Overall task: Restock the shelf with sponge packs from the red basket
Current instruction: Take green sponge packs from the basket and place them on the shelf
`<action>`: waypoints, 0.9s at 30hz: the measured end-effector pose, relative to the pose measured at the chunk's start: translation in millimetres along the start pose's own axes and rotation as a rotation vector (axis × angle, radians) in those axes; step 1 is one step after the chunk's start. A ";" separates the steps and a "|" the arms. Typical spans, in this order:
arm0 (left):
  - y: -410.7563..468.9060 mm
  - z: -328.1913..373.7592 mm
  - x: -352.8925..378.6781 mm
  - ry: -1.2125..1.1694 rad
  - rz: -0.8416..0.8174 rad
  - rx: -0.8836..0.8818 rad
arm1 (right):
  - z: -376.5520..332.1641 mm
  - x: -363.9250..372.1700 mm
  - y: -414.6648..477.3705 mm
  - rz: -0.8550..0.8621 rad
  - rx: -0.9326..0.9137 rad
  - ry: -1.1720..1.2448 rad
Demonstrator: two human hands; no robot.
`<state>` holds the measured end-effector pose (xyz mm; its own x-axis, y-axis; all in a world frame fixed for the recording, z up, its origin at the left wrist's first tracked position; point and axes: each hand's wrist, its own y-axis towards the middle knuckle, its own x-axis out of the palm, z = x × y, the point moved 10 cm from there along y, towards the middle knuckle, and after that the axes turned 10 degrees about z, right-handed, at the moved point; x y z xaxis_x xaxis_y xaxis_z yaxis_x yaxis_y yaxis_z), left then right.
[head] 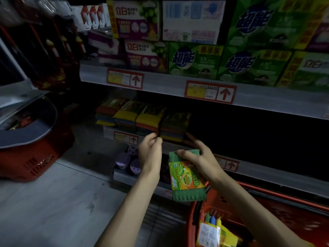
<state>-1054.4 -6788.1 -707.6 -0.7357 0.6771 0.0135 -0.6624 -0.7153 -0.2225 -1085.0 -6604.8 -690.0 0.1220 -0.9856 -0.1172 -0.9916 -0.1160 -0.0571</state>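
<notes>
Status: partly done. Four stacks of sponge packs (146,116) stand on the shelf (267,172); the dark space to their right is unfilled. My right hand (201,159) grips one green sponge pack (187,180) by its top, above the red basket (191,221), where more packs (213,232) remain. My left hand (150,154) is curled at the stacks' front; whether it pinches anything, I cannot tell. Packs: flat, rectangular, glossy wrap, coarse green pad.
</notes>
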 end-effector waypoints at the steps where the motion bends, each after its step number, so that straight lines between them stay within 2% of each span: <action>1: -0.7 -1.5 -1.1 -0.031 -0.008 -0.027 | 0.1 -0.2 -0.3 -0.003 0.002 -0.001; 5: -1.2 -7.1 -8.9 -0.122 -0.037 -0.131 | -0.6 -8.5 -6.9 0.023 0.001 0.007; 11: -19.7 -3.2 -14.8 -0.145 -0.147 -0.176 | -16.7 -30.5 -38.1 0.026 -0.095 -0.056; 16: -78.9 -2.1 8.1 -0.024 -0.370 -0.154 | -27.1 -71.4 -71.3 0.010 -0.110 -0.109; 23: -195.1 -23.6 52.5 0.251 -0.855 0.087 | -22.1 -145.0 -114.7 0.025 -0.150 -0.215; 27: -218.1 -35.3 67.1 0.288 -0.908 0.105 | -15.8 -168.1 -126.8 -0.019 -0.130 -0.312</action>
<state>-954.3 -6580.5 -692.6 0.1184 0.9874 -0.1052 -0.9825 0.1012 -0.1564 -980.4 -6426.3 -647.3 0.1275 -0.9004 -0.4159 -0.9838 -0.1680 0.0620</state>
